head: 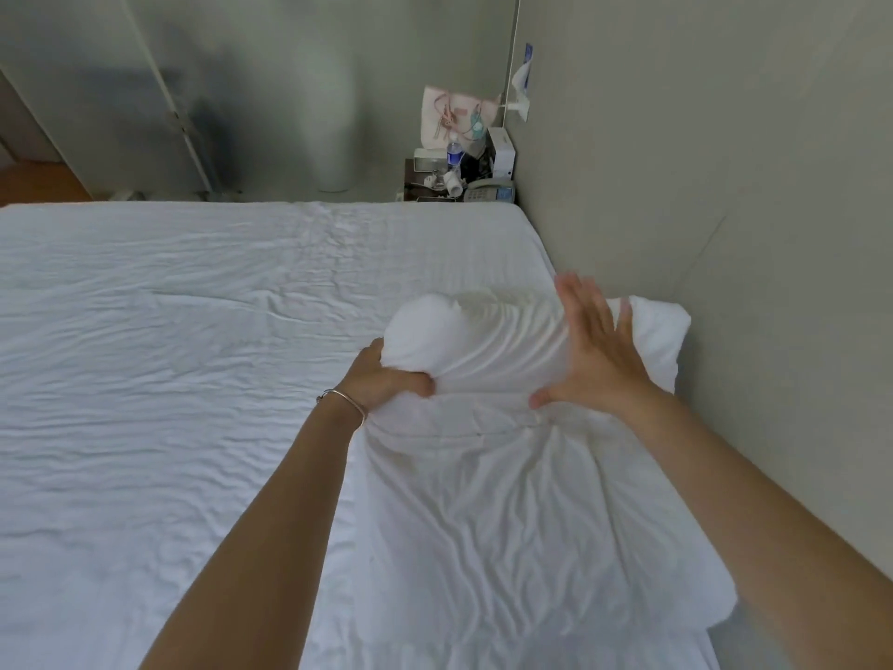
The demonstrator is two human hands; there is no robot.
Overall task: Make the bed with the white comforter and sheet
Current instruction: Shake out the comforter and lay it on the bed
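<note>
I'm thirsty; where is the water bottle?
In the head view, the water bottle stands on the cluttered nightstand past the bed's far edge, in the room's corner, left of the white box and behind the telephone.

One pillow point(507, 427), one water bottle point(454, 154)

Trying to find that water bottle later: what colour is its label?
Blue, on the water bottle standing on the nightstand; head view.

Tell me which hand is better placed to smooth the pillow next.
The right hand, probably: it lies open and flat on the pillow, while the left hand grips its corner.
</note>
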